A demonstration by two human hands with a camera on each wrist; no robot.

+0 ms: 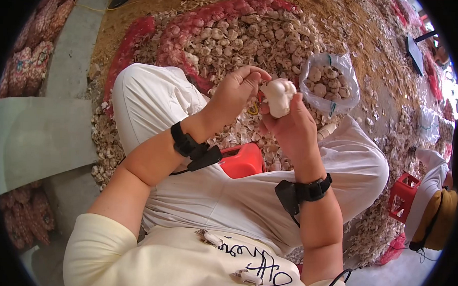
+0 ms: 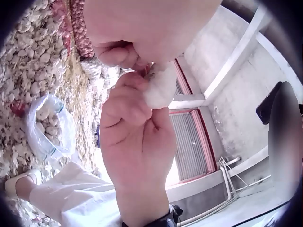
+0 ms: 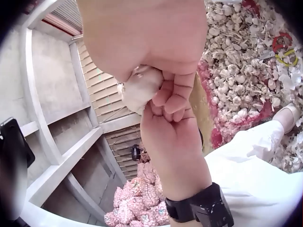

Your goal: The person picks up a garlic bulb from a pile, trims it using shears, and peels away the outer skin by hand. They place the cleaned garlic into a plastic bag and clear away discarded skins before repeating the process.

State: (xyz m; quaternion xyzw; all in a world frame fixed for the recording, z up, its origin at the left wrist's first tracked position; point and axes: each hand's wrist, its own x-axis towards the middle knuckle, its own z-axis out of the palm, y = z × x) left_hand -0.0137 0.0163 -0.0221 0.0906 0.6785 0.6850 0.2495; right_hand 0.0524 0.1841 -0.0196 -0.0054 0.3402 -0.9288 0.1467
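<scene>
A whitish garlic bulb (image 1: 280, 97) is held in front of the lap, with loose skin around it in the head view. My right hand (image 1: 294, 127) grips it from the right, thumb along its side. The curled fingers of my left hand (image 1: 236, 93) pinch at its left edge. In the left wrist view the bulb (image 2: 161, 87) sits between both hands, partly covered by the right fingers. From the right wrist the bulb (image 3: 141, 87) shows under the right palm, close against the left hand (image 3: 173, 137).
A pile of garlic bulbs (image 1: 242, 42) on red netting lies ahead. To the right stands a clear plastic bag (image 1: 353, 89) with several bulbs. Red- and yellow-handled tools (image 3: 283, 42) lie among the skins. A red plastic object (image 1: 243, 161) is between the legs; another person's leg (image 1: 432, 173) shows at right.
</scene>
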